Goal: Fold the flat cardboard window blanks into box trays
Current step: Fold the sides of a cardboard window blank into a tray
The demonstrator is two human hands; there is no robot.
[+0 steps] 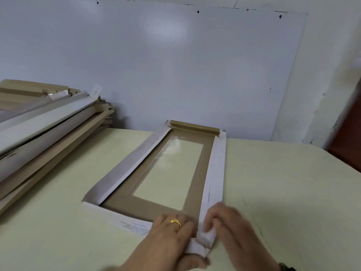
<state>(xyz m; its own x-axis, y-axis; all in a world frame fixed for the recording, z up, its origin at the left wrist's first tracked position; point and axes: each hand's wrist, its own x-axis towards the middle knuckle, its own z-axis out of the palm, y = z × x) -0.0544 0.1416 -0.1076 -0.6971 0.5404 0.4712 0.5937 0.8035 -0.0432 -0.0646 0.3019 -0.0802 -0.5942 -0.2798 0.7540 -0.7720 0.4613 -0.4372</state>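
- The right hand (226,227) is showing motion-blurred, so its finger positions are reading unclearly.
- The left hand (172,237) is covering the near right corner of the brown cardboard window blank with white folded flaps (195,145).
- The small black print on the white near flap (134,227) is staying too small to read.
- The stack of brown and grey folded cardboard pieces (45,122) is running off the left edge.

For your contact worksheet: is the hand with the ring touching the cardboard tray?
Touching. The head view shows the left hand lying on the cardboard tray at its near right corner.
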